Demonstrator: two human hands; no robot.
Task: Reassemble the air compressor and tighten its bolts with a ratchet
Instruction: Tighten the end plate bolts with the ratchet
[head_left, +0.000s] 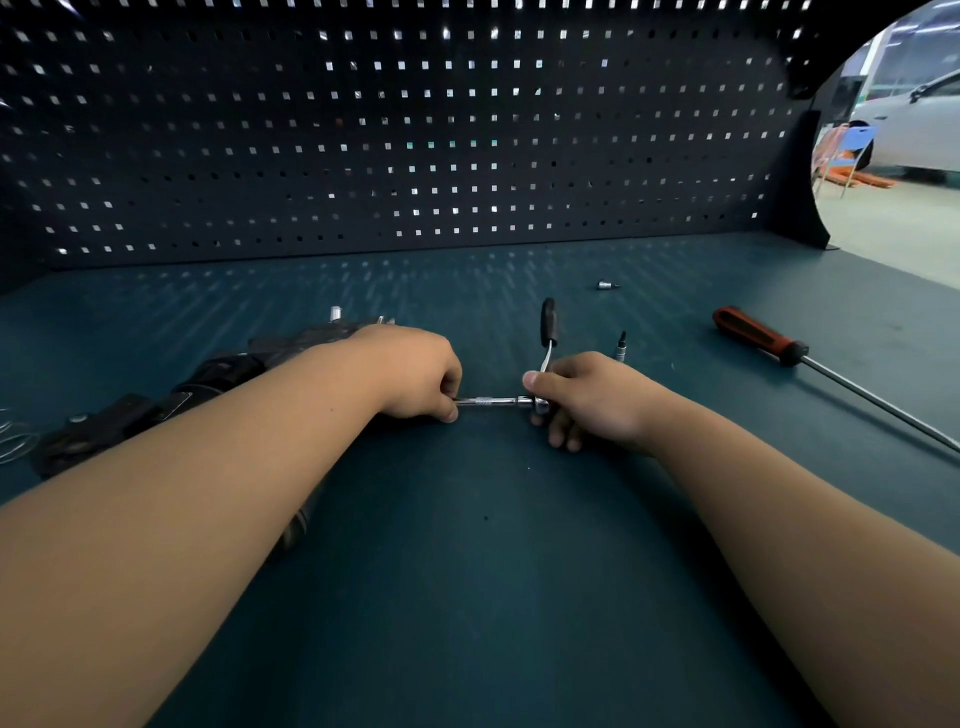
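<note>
Right now the ratchet (546, 332) sits at bench centre, between the two hands. Its black handle points away from the person toward the pegboard (415, 156), and its head is hidden in the right hand (592, 400), which is closed around it with the thumb on top. An extension bar (488, 401) sticks out of the head sideways, long axis running left-right just above the bench (493, 545). Left hand (415, 371) has curled fingers pinching the bar's left end; whether a socket is on that tip I cannot tell. Compressor (218, 371) is the dark body to the left, mostly behind the left forearm, so it lies nearer the left hand and roughly where the bar's free end aims. Likely step: tool being made up, bolts not yet reached. A loose bit (621, 347) stands just beyond the right hand, a small socket (604, 285) farther back, and a screwdriver (758, 336) well apart on the right.
</note>
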